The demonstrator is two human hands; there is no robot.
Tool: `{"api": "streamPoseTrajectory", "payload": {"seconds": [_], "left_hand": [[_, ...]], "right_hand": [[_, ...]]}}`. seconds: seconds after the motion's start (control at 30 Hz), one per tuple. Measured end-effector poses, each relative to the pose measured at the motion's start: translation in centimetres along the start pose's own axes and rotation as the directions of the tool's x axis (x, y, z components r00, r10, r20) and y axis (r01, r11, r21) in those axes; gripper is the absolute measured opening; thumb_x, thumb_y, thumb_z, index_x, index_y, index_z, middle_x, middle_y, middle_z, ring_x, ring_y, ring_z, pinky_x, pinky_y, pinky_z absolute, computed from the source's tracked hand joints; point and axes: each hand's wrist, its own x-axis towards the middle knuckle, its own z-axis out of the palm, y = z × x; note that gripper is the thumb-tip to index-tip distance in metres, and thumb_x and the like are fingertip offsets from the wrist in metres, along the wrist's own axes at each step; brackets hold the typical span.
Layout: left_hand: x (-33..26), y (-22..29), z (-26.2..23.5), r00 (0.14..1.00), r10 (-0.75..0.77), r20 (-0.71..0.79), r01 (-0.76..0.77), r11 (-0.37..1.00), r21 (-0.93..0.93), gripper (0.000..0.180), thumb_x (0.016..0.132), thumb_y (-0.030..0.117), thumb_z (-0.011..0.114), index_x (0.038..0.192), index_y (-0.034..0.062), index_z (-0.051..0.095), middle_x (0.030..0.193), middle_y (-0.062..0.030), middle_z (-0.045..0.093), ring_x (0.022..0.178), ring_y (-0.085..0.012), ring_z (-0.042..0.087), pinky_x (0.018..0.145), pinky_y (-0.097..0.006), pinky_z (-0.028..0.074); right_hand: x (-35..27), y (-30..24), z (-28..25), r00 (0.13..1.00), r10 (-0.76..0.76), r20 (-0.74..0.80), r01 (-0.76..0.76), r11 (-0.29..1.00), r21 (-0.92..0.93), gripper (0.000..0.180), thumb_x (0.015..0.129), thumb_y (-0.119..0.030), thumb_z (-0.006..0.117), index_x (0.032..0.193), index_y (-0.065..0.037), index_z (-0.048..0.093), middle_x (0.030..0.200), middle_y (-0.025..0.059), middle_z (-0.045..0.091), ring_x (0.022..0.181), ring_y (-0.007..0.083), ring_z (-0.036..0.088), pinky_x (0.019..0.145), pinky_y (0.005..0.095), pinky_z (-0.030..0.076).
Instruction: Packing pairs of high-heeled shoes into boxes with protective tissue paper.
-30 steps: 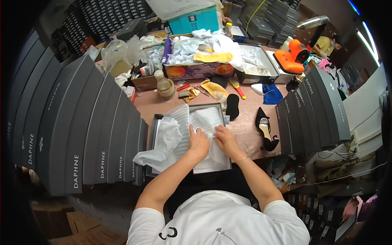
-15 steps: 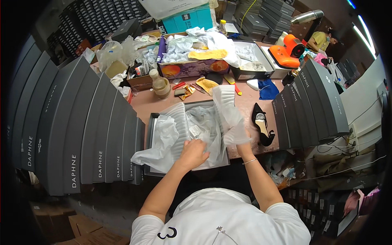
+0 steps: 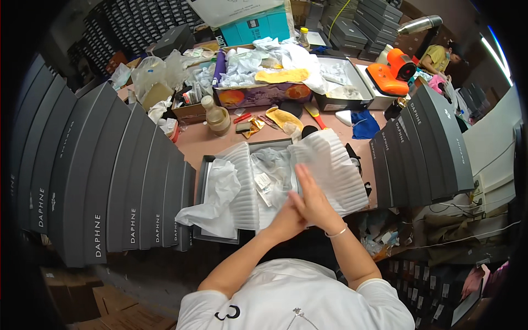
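Note:
An open dark grey shoe box (image 3: 205, 165) lies before me, lined with ribbed white foam sheet (image 3: 335, 173) folded out on both sides. White tissue paper (image 3: 220, 187) bunches over its left part. In the middle are translucent wrapping (image 3: 273, 159) and a small white printed packet (image 3: 264, 184). My right hand (image 3: 316, 201) is over the box's right front, fingers stretched out and nothing in them. Against its palm side rests my left hand (image 3: 287, 219), whose fingers are mostly hidden. The black slingback shoe (image 3: 353, 157) at the right is largely covered by the foam.
Stacks of grey shoe boxes stand at left (image 3: 99, 181) and right (image 3: 412, 148). Behind lie a glass bottle (image 3: 215, 118), yellow insoles (image 3: 283, 120), a brush (image 3: 315, 114), a blue cloth (image 3: 364, 125), a paper-filled carton (image 3: 258, 96) and an orange device (image 3: 389, 80). A person (image 3: 435, 58) sits far right.
The right-hand foam flap, which was raised and crumpled in my right hand, now lies spread over the box's right side and the shoe. My right hand has let go; both hands have come together.

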Motion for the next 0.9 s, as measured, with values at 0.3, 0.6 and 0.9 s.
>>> {"api": "streamPoseTrajectory", "payload": {"seconds": [0.3,0.6,0.9], "left_hand": [[-5.3,-11.8,-3.9,0.650,-0.445,-0.616,0.359,0.894,-0.267,0.064,0.097,0.045,0.047,0.136,-0.0068,0.040,0.136,-0.0256,0.043,0.123,-0.0369,0.046,0.103,-0.040,0.037],[-2.5,-8.1,-0.8,0.803,-0.523,-0.286,-0.365,-0.052,-0.929,0.073,0.089,0.057,0.043,0.134,-0.0004,0.043,0.124,-0.0180,0.055,0.110,-0.0298,0.058,0.094,-0.042,0.049],[-4.4,-12.5,-1.9,0.628,-0.428,-0.650,0.076,0.865,-0.496,0.057,0.097,0.033,0.048,0.140,-0.0028,0.036,0.138,-0.0228,0.043,0.129,-0.0335,0.042,0.107,-0.040,0.033]], "right_hand": [[1.0,8.3,4.9,0.956,0.293,-0.028,-0.285,0.944,0.166,0.038,0.085,-0.014,0.051,0.120,0.003,0.055,0.102,0.0289,0.062,0.092,0.0460,0.060,0.079,0.0462,0.048],[2.2,2.0,-2.3,0.998,0.066,-0.006,-0.059,0.917,0.393,0.058,0.094,-0.032,0.054,0.141,-0.004,0.039,0.140,0.0167,0.041,0.131,0.0279,0.037,0.108,0.0351,0.028],[2.2,6.1,4.8,0.998,0.058,-0.037,-0.059,0.997,-0.039,0.057,0.088,-0.019,0.060,0.137,0.002,0.040,0.128,0.0237,0.051,0.118,0.0389,0.049,0.101,0.0430,0.039]]}}
